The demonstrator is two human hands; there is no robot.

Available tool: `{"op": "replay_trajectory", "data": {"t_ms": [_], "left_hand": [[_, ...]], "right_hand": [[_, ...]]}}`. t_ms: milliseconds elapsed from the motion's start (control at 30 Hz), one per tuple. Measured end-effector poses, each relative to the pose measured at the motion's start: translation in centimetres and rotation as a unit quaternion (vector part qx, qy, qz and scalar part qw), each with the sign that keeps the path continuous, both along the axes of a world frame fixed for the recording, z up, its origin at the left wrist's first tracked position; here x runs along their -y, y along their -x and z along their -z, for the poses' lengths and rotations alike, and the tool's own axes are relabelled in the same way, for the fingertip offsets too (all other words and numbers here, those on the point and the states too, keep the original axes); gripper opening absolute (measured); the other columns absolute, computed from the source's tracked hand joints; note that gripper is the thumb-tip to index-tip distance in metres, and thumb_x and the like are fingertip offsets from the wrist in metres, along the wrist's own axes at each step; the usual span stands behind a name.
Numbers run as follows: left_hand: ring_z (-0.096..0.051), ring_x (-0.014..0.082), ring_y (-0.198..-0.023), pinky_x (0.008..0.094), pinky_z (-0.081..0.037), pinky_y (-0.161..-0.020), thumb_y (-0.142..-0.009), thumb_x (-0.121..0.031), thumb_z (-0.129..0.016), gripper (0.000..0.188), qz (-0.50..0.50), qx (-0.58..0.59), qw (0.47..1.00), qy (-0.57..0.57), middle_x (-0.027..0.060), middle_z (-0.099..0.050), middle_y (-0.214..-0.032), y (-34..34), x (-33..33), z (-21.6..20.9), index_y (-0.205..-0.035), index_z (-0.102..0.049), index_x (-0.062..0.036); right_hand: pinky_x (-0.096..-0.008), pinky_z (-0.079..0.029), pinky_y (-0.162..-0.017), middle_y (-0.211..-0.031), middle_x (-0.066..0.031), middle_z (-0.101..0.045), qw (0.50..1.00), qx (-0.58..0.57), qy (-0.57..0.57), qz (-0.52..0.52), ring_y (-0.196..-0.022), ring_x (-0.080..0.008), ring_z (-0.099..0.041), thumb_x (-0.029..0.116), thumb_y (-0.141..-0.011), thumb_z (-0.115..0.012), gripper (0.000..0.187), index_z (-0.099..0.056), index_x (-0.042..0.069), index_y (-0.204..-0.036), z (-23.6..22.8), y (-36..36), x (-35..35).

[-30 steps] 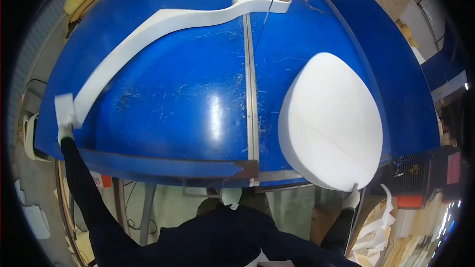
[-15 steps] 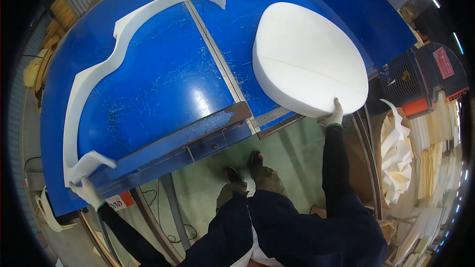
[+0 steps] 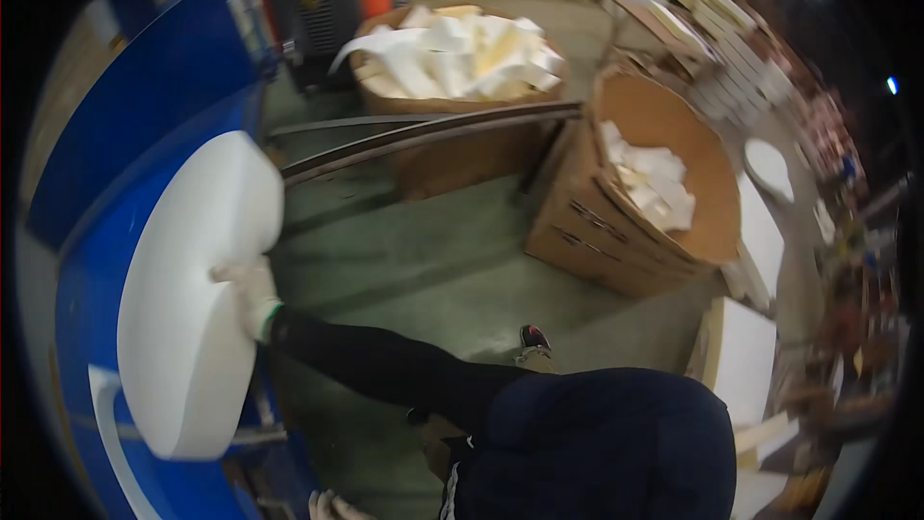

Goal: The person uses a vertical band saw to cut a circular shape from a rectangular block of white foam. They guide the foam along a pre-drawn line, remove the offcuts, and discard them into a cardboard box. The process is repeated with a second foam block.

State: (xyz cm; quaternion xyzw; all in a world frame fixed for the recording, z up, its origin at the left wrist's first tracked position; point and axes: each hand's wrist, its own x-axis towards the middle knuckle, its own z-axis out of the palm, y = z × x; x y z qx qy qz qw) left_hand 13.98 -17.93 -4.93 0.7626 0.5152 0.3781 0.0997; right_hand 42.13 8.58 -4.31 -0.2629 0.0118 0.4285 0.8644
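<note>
My right hand (image 3: 248,297), in a pale glove with a green cuff, grips the near edge of a thick, rounded white foam block (image 3: 178,299). The thumb lies on its face; the other fingers are partly hidden. That block is over the blue table (image 3: 87,279) at the left and looks slightly blurred. Low at the picture's bottom edge, my left hand (image 3: 334,507), gloved too, shows only in part. Its fingers look apart and nothing shows in them. A curved white foam strip (image 3: 114,438) lies on the table beyond the block, partly out of view.
A cardboard box (image 3: 626,241) of white foam scraps stands ahead on the green floor. Another round-topped container (image 3: 452,106) holds more scraps. A dark curved metal rail (image 3: 433,135) runs between table and box. Foam sheets (image 3: 741,356) are stacked at the right.
My view has swung right, so the table now sits at the left and the scrap boxes ahead. My left hand has let go of the curved strip; my right hand still holds the foam block.
</note>
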Motion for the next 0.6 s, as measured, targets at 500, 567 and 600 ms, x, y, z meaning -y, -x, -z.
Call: {"op": "replay_trajectory", "data": {"t_ms": [500,567,600], "left_hand": [[-0.062,0.0375,-0.109,0.0427,-0.048,-0.099,-0.094,-0.021,-0.066,0.033,0.457,-0.208,0.827,0.251,0.0215,-0.067,-0.117,-28.9,14.3,20.7,-0.117,-0.067,0.0014],[-0.062,0.0375,-0.111,0.0425,-0.048,-0.1,-0.094,-0.023,-0.066,0.035,0.476,-0.242,0.814,0.227,0.0219,-0.067,-0.119,-31.9,15.1,24.9,-0.119,-0.066,0.0017],[-0.062,0.0375,-0.111,0.0424,-0.047,-0.1,-0.094,-0.023,-0.066,0.036,0.474,-0.257,0.813,0.22,0.0222,-0.066,-0.12,-32.6,15.3,27.2,-0.12,-0.066,0.0018]], "right_hand": [[-0.0498,-0.043,-0.087,-0.116,-0.0109,-0.059,0.812,0.288,-0.005,0.507,-0.105,-0.0285,-0.054,0.045,-0.1,-0.045,0.048,-0.048,0.009,-0.132,-16.0,-60.4,90.5],[-0.0533,-0.04,-0.092,-0.123,-0.0103,-0.056,0.746,0.306,0.111,0.581,-0.113,-0.0296,-0.05,0.051,-0.098,-0.049,0.054,-0.047,0.012,-0.135,-22.6,-61.0,105.0],[-0.0551,-0.038,-0.094,-0.127,-0.01,-0.055,0.73,0.315,0.156,0.586,-0.117,-0.0302,-0.048,0.054,-0.097,-0.051,0.058,-0.047,0.013,-0.137,-24.9,-60.7,108.5]]}}
